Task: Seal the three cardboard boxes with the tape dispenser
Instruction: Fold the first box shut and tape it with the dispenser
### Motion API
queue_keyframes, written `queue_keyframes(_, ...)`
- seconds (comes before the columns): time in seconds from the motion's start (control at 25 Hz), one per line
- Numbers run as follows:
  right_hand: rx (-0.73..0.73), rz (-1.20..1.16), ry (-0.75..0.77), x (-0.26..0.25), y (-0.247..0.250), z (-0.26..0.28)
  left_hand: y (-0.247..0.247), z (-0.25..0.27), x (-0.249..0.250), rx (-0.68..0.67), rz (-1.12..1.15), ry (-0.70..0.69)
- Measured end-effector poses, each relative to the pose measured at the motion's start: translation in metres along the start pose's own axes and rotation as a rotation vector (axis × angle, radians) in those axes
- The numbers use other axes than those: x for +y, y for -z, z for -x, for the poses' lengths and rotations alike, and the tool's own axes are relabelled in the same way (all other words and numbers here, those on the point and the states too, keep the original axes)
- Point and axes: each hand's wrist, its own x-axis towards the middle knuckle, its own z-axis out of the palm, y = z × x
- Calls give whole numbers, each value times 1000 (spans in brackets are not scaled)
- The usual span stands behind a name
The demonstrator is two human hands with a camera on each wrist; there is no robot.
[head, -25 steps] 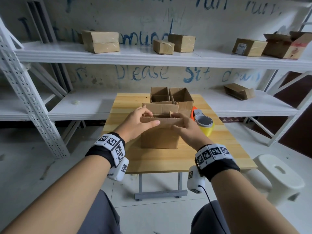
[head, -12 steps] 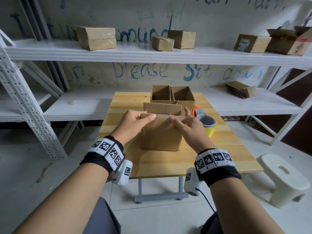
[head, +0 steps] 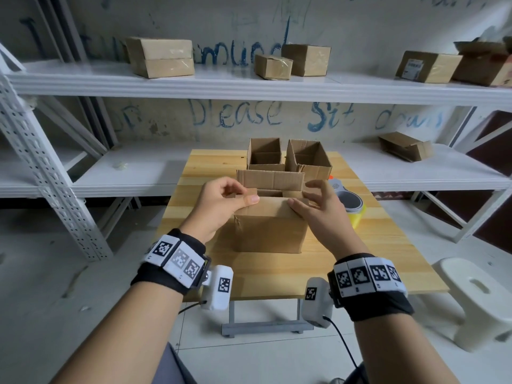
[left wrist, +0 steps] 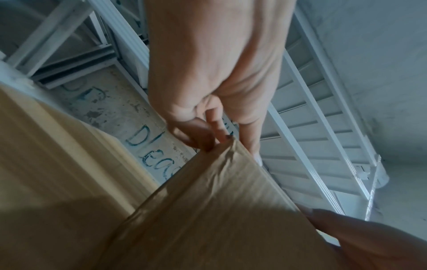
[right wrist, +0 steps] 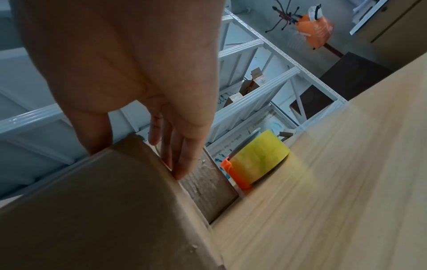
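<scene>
- Head view: the near box [head: 270,225] is seen at the centre of the frame on the wooden table [head: 360,261], with its top flaps only partly folded. Its near flap is pinched at the left corner by the left hand [head: 219,206], thumb on top. The right corner is being pressed by the right hand [head: 318,212], fingers loosely spread. Two more open boxes [head: 288,156] are noted just behind, untouched, and the tape dispenser [head: 347,202] lies at the right of the near box, unheld.
- Left wrist view: a creased flap edge [left wrist: 231,164] is shown nipped between thumb and fingertips [left wrist: 208,135] at centre frame. The card is judged thin, light and bendable; it is best held at corners or along fold lines, where it is stiffest.
- Right wrist view: straight fingers [right wrist: 175,146] are laid along the box's top edge at centre frame, nothing being gripped. The yellow roll of the tape dispenser [right wrist: 258,160] is seen at centre right. The box is judged likely to slide on the smooth wood, so steadying will be needed when tape is drawn.
</scene>
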Motion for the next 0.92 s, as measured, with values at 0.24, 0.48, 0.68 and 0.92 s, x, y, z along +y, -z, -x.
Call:
queue_keyframes(0.24,-15,-52,83,14,-3,-1,4,-5,-2,-108,57,12)
queue_keyframes(0.48,2,-68,94,19,-5,-2,3,-7,-1,-122,-26,-81)
queue_keyframes(0.68,-13,48,170,17,-6,-2,7,-11,-13,-7,-29,-168)
queue_keyframes(0.92,39,190,234,19,-8,-3,7,-4,-9,-22,-130,-199)
